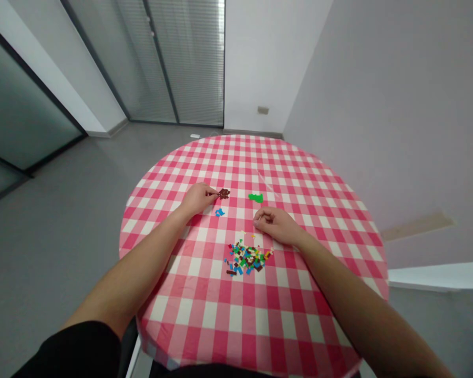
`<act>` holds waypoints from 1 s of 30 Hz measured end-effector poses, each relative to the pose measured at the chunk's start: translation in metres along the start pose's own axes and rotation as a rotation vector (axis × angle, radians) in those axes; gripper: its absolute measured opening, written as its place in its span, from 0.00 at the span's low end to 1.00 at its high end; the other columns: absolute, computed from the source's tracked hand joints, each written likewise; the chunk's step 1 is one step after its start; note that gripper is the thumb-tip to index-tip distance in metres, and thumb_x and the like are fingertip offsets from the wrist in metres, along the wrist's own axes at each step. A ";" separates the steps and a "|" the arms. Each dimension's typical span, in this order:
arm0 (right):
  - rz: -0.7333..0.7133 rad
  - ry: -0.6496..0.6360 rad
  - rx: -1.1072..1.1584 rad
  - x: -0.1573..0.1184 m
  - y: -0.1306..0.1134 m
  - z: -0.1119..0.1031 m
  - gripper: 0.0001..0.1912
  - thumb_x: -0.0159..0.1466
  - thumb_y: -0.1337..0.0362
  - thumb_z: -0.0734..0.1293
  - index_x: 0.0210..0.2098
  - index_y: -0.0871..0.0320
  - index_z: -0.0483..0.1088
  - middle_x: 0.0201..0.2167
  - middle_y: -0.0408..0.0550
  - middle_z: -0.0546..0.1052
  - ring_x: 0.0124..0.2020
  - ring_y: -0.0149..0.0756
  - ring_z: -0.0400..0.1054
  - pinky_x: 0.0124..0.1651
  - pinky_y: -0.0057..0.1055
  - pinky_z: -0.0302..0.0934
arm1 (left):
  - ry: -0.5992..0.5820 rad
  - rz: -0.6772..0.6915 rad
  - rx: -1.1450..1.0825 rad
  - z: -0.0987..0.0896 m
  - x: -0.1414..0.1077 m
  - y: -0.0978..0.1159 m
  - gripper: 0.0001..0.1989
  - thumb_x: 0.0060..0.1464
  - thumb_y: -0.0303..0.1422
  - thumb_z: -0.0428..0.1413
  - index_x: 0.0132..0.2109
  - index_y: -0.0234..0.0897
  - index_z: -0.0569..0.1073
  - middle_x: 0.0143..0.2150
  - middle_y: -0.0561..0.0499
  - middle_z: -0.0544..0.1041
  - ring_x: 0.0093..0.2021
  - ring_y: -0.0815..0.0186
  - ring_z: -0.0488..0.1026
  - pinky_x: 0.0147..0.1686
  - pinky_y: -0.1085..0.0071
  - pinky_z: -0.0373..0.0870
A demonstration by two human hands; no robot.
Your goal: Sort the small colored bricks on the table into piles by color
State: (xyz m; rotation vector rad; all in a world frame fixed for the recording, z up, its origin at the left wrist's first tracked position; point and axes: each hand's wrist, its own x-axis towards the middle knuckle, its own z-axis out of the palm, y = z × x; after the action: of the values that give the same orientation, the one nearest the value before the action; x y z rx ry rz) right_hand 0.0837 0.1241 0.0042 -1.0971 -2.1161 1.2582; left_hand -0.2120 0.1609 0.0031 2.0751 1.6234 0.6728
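Note:
My left hand point(199, 199) reaches to a small cluster of brown toy bricks point(224, 193). Its thumb and fingertips are pinched on a brown brick at the cluster's left edge. Just below lie a few blue bricks point(219, 212). My right hand point(275, 224) rests over the cloth with its fingers curled and pressed together; whatever is in them, if anything, is too small to make out. Beyond it sits a tight group of green bricks point(256, 198). Nearer to me, a loose pile of mixed-colour bricks point(247, 257) spreads below and left of the right hand.
A red-and-white checked cloth point(252, 325) covers the round table. Grey floor point(63, 236) shows at the left, with glass partitions point(189, 63) behind. A white wall point(398, 131) stands close on the right.

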 end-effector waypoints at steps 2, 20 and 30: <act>0.000 -0.001 0.002 0.000 0.000 0.000 0.07 0.63 0.60 0.66 0.34 0.57 0.69 0.20 0.39 0.66 0.22 0.28 0.58 0.26 0.27 0.52 | 0.033 0.028 0.052 0.000 0.000 0.001 0.15 0.55 0.34 0.53 0.44 0.37 0.83 0.27 0.48 0.76 0.28 0.65 0.68 0.29 0.70 0.57; -0.050 -0.092 -0.254 -0.004 -0.019 0.002 0.11 0.62 0.62 0.66 0.39 0.58 0.78 0.29 0.47 0.79 0.28 0.33 0.70 0.31 0.29 0.60 | 0.079 0.049 0.072 0.004 -0.001 0.000 0.15 0.56 0.35 0.53 0.43 0.40 0.83 0.28 0.48 0.76 0.30 0.63 0.70 0.29 0.70 0.58; -0.165 -0.348 -0.204 -0.010 -0.027 -0.013 0.08 0.61 0.65 0.68 0.37 0.57 0.80 0.33 0.49 0.80 0.33 0.33 0.73 0.37 0.28 0.65 | 0.085 -0.021 0.041 0.004 -0.003 0.006 0.14 0.55 0.36 0.53 0.35 0.36 0.83 0.24 0.50 0.76 0.25 0.66 0.68 0.26 0.70 0.55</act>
State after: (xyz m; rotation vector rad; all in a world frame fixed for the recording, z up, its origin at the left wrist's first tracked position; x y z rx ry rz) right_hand 0.0874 0.1149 0.0345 -0.8033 -2.5841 1.2475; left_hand -0.2051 0.1566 0.0033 2.0814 1.7160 0.7358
